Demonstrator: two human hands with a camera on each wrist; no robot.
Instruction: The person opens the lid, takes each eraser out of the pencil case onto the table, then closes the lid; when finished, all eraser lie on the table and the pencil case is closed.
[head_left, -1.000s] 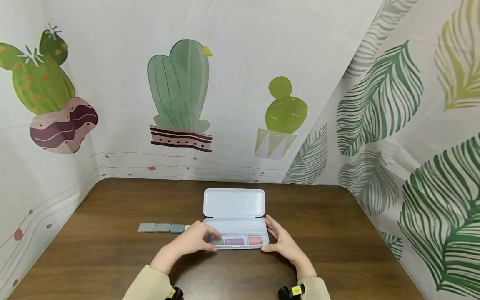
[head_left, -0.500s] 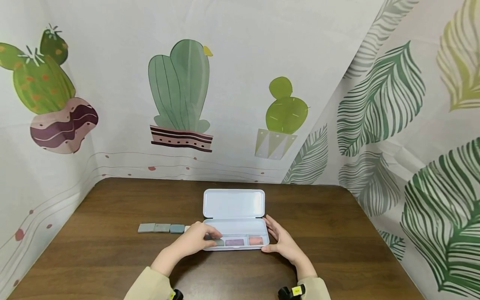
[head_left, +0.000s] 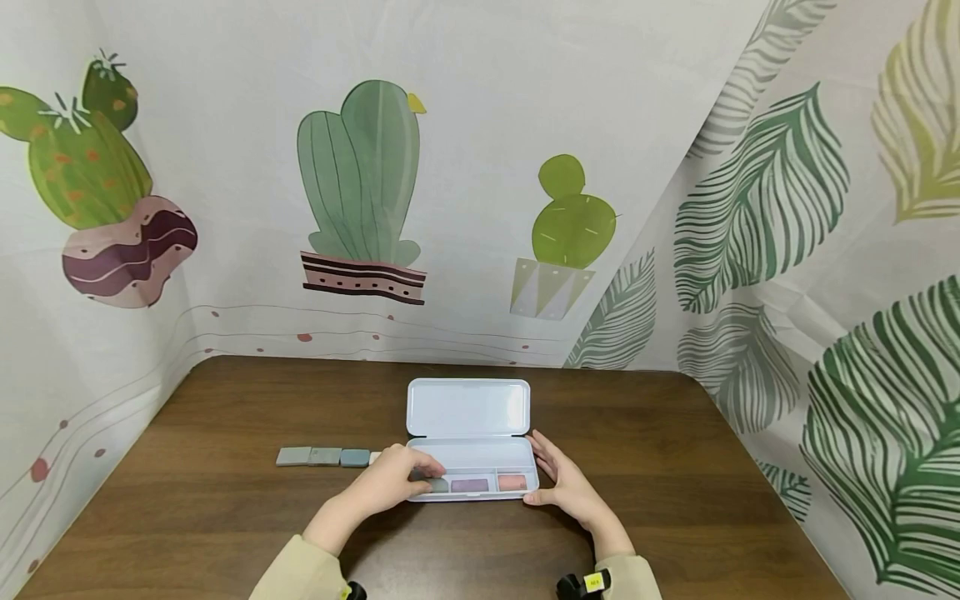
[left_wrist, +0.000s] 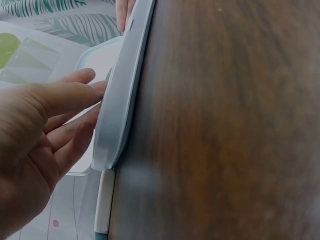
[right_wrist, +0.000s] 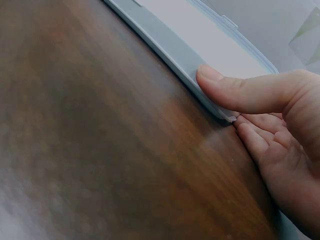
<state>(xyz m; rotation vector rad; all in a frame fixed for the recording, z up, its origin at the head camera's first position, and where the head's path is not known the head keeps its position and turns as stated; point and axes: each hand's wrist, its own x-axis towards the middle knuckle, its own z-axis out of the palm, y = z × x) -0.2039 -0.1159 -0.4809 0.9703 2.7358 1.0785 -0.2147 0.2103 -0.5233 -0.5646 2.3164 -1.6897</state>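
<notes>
A pale blue-white hinged case lies on the table, its lid raised at the back. Its front row holds a grey-green block, a purple block and a pink block. My left hand reaches over the left end and pinches the grey-green block, partly hiding it. In the left wrist view, the thumb lies at the rim, fingers inside. My right hand holds the case's right end, thumb on the front corner and fingers along the side.
Left of the case, a row on the brown wooden table has two grey-green blocks, a blue block and a white block partly behind my left hand. A cactus-and-leaf printed cloth hangs behind.
Almost nothing moves. The case sits very slightly lower in the head view than a second ago; both hands keep their places on it.
</notes>
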